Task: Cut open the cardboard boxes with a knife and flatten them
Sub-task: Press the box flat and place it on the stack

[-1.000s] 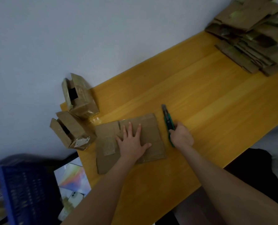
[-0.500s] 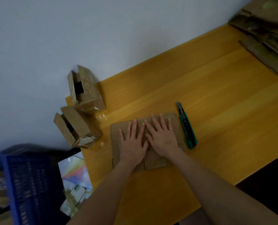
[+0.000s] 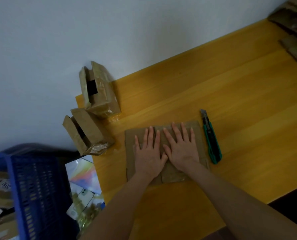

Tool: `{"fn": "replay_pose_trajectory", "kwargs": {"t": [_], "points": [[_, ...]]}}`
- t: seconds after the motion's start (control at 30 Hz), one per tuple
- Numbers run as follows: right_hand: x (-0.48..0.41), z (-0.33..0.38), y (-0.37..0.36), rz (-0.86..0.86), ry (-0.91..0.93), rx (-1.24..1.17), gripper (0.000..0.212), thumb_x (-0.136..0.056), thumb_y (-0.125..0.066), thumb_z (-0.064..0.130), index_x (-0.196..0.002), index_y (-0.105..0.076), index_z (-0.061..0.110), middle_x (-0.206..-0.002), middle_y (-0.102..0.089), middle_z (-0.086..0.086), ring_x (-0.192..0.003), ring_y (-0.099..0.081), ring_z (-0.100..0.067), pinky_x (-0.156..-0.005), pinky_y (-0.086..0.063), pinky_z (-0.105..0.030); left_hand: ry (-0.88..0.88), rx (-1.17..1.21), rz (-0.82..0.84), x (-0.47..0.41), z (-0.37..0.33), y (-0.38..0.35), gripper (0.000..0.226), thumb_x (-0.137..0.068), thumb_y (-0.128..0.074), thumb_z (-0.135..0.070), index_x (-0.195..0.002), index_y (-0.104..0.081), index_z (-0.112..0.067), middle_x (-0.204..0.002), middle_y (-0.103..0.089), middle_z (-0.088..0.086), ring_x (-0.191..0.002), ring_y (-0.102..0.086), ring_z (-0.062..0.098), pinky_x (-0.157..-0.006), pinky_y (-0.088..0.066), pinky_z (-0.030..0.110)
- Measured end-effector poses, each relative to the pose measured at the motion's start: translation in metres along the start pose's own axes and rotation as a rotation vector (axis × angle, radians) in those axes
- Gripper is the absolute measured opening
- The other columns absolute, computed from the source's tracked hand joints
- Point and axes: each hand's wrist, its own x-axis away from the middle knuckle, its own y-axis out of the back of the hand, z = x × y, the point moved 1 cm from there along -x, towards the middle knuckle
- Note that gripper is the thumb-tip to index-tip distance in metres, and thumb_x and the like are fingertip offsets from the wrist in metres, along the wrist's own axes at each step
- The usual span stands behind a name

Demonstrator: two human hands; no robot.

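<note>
Right now my fingers [image 3: 176, 132] lie straight and slightly spread. My left hand [image 3: 148, 154] and right hand [image 3: 182, 149] sit side by side, palms pressing down on the flattened box [image 3: 129, 149] and gripping nothing. The box lies on the tabletop [image 3: 239, 110] directly under them.

It should be light, thin board, stiff across its panels but springy at the creases, so I expect it to lift once I let go. The taped patch near my wrists looks glossy and may be slick. I would pinch the bare edge just past my fingertips.

Just beyond my right little finger the knife [image 3: 211, 141] lies beside the box, blade end pointing away, so sliding that way needs care. Farther right, open wood runs to the stack of flat cardboard [image 3: 295, 32].

Left of my left fingers, two upright boxes [image 3: 99, 94] crowd the tabletop's edge, and a blue basket [image 3: 33, 187] sits below it.
</note>
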Motion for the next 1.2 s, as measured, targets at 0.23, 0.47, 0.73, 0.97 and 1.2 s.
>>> {"fn": "replay_pose_trajectory", "kwargs": {"t": [0.23,0.47,0.73,0.97,1.2], "points": [[0.002,0.002,0.008,0.046,0.009,0.004,0.076,-0.076,0.024,0.062,-0.147,0.018,0.035,-0.161,0.017,-0.001,-0.147,0.018,-0.029,-0.116,0.014,-0.052,0.012,-0.004,0.005,0.029,0.011,0.0,0.068,-0.093,-0.028,-0.058,-0.151,-0.031,-0.023,-0.159,-0.025,0.009,-0.146,-0.023,0.027,-0.114,-0.012,0.056],[0.045,-0.003,-0.016,-0.006,-0.027,0.013,0.065,-0.096,-0.008,0.061,-0.149,-0.028,0.028,-0.156,-0.027,-0.01,-0.144,-0.025,-0.034,-0.112,-0.012,-0.057,0.058,-0.006,0.016,0.042,0.012,-0.003,0.069,-0.094,-0.026,-0.061,-0.153,-0.025,-0.026,-0.161,-0.02,0.008,-0.147,-0.021,0.028,-0.115,-0.012,0.057],[0.046,-0.004,-0.013,0.045,-0.017,0.032,0.079,-0.073,0.034,0.066,-0.145,0.02,0.036,-0.155,0.026,-0.003,-0.146,0.019,-0.028,-0.115,0.013,-0.054,0.061,0.008,0.063,0.04,0.011,0.001,0.069,-0.094,-0.021,-0.062,-0.153,-0.027,-0.026,-0.16,-0.022,0.009,-0.146,-0.022,0.028,-0.115,-0.011,0.056],[0.062,-0.011,0.026,-0.045,-0.141,-0.24,0.059,-0.099,-0.038,0.05,-0.151,-0.027,0.025,-0.16,-0.015,-0.008,-0.148,-0.01,-0.026,-0.12,-0.015,-0.044,0.254,0.203,0.098,0.051,0.023,0.045,0.073,-0.097,-0.042,-0.051,-0.156,-0.008,-0.022,-0.162,-0.003,0.007,-0.149,-0.011,0.025,-0.119,-0.009,0.045],[0.092,-0.02,0.039,0.017,-0.585,-0.497,0.07,-0.091,-0.06,0.046,-0.148,-0.028,0.021,-0.147,-0.028,-0.009,-0.134,-0.032,-0.03,-0.104,-0.039,-0.047,0.611,0.686,0.137,0.059,0.03,0.063,0.076,-0.094,-0.058,-0.028,-0.155,-0.014,-0.016,-0.154,-0.026,0.012,-0.135,-0.039,0.034,-0.108,-0.038,0.047]]}}
